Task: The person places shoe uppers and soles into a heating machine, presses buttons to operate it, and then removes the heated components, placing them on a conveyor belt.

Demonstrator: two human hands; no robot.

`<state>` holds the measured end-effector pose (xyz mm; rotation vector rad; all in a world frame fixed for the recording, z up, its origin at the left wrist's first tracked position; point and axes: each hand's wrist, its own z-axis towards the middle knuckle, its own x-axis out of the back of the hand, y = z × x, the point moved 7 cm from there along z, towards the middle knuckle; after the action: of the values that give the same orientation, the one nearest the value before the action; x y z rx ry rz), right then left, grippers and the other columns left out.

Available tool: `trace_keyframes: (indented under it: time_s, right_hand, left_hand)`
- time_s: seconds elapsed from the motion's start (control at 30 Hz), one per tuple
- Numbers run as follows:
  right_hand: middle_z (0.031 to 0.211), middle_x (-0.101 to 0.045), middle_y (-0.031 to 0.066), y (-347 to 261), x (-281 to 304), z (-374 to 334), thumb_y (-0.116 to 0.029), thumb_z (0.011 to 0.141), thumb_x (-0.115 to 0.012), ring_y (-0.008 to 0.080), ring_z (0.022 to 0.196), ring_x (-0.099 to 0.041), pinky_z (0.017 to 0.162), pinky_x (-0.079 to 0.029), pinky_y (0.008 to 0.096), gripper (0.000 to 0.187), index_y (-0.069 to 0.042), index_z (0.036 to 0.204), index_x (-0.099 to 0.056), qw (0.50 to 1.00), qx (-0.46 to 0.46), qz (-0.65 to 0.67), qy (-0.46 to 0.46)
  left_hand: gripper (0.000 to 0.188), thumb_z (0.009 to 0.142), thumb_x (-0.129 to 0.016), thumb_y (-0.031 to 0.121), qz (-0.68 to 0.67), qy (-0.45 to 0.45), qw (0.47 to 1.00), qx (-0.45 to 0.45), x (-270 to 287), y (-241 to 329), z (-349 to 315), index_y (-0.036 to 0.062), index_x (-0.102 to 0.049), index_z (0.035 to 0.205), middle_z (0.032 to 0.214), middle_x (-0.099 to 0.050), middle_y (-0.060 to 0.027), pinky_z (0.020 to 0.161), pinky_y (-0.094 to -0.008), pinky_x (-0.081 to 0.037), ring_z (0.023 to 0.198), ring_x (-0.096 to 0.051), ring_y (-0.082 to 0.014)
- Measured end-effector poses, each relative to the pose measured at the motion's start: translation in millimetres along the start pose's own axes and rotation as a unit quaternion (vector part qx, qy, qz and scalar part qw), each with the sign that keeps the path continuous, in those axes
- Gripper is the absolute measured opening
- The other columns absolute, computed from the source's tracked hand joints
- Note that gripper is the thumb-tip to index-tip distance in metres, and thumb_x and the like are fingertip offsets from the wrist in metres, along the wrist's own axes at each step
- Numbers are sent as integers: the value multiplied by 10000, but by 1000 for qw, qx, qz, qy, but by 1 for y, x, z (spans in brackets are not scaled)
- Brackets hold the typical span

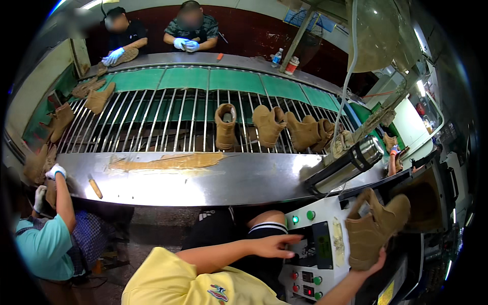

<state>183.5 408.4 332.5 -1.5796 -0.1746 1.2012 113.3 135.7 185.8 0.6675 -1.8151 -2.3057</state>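
My right hand (377,264) grips a tan ankle boot (367,238) from below, at the right side of a white control panel (305,223). The boot is tilted, its rounded toe pointing up and to the right. Over the panel's dark middle part, my left hand (277,246) is held with fingers stretched out and nothing in them. Whether its fingertips touch the panel I cannot tell. Green and red buttons sit along the panel, and one green button (295,219) is lit.
Ahead, a metal work ledge (244,178) borders a roller conveyor (178,117) carrying several tan boots (268,125). A steel flask (345,165) leans on the ledge; a wooden-handled tool (95,188) lies left. A co-worker in turquoise (48,246) sits at left; two people work across.
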Motion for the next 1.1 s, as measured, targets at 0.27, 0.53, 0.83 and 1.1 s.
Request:
trace_keyframes:
  time_s: [0.27, 0.53, 0.83, 1.1]
  right_hand:
    - [1405, -391, 151, 171, -203, -83, -306, 795, -638, 273, 1301, -364, 1102, -240, 386, 784, -40, 1441, -284, 938, -21, -160, -308]
    - [984, -629, 58, 273, -144, -69, -40, 870, -620, 131, 915, -593, 836, -470, 257, 246, -6, 1111, -590, 821, -184, -346, -415]
    - [760, -567, 90, 313, -16, -103, -105, 726, -645, 301, 774, -566, 691, -489, 417, 55, -94, 777, -664, 712, 84, -635, -287]
    - [702, -592, 76, 349, -93, -97, -75, 724, -646, 236, 624, -593, 582, -486, 333, 45, -62, 765, -634, 729, 53, -572, -374]
  left_hand:
    - [761, 715, -701, 251, -379, 284, 850, -231, 103, 93, -82, 12, -379, 1361, 1315, -514, -155, 1062, -466, -380, 1222, -499, -322]
    - [605, 820, -620, 180, -260, 593, 720, -251, 281, 80, -243, 4, -388, 1350, 1308, -510, -150, 1060, -468, -376, 1227, -478, -323]
    - [535, 700, -747, 142, 257, 684, 683, -1, 460, 83, -198, 22, -543, 1180, 1061, -647, -130, 863, -358, -484, 986, -622, -264]
    - [595, 739, -731, 252, 408, 682, 602, 74, 412, 61, -186, -1, -523, 1236, 1157, -605, -201, 919, -398, -457, 1082, -572, -349]
